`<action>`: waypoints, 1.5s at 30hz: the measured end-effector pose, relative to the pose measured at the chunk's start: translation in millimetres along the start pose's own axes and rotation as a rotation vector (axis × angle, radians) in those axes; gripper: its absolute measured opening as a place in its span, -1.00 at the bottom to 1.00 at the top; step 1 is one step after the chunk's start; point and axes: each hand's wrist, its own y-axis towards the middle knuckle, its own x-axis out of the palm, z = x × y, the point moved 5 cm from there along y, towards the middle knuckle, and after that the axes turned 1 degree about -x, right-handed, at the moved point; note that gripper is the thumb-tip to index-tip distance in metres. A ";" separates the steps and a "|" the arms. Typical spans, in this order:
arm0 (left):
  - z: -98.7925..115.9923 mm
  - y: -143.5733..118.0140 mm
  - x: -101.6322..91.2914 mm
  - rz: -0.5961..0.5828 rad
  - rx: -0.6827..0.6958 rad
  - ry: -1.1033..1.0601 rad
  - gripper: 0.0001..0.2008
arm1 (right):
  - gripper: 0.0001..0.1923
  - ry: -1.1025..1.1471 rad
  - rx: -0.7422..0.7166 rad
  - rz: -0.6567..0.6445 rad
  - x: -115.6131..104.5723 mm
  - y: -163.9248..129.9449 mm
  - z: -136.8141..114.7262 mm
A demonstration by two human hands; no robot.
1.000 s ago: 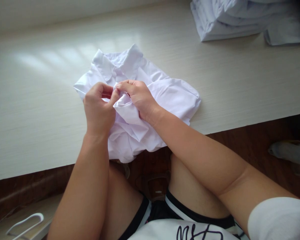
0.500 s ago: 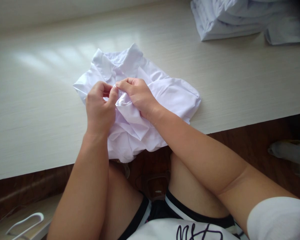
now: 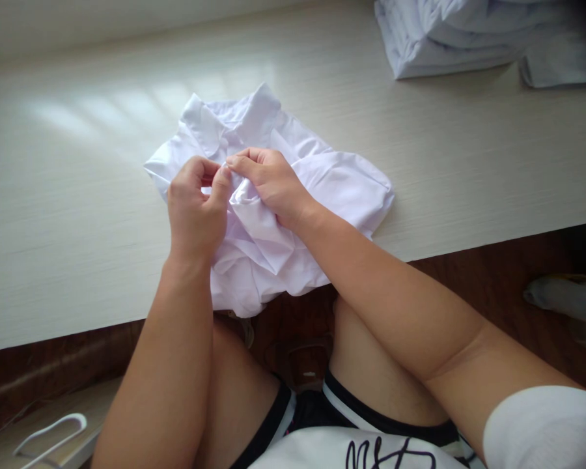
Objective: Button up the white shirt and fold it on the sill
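Observation:
A crumpled white collared shirt (image 3: 332, 189) lies on the pale wooden table (image 3: 78, 215), its lower part hanging over the near edge. My left hand (image 3: 195, 212) and my right hand (image 3: 268, 185) meet over the shirt's front, just below the collar. Both pinch the same fold of cloth between thumb and fingers, fingertips almost touching. What lies between the fingertips is too small to make out.
A pile of folded white garments (image 3: 469, 36) sits at the table's far right corner. A white clothes hanger (image 3: 49, 436) lies on a low surface at the bottom left. Under the table are a dark wooden floor and a shoe (image 3: 566, 299) at the right.
Both hands have shifted slightly up and away along the shirt's front, still pinching the cloth. The shirt has barely moved.

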 end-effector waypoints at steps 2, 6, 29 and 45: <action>-0.3 0.4 -0.5 0.006 0.021 -0.009 -0.81 | -0.56 0.064 0.016 -0.010 1.7 -1.6 -1.2; 0.3 1.2 -1.1 0.024 0.076 -0.035 -0.79 | -0.54 0.150 0.034 -0.047 5.5 -4.4 -4.0; -2.0 1.4 3.5 0.065 0.135 -0.375 -0.66 | -0.78 0.271 0.038 -0.086 20.3 -14.9 -18.1; -16.1 6.8 8.1 0.088 0.187 -0.506 -0.60 | -0.72 0.415 0.014 -0.107 23.0 -16.6 -20.7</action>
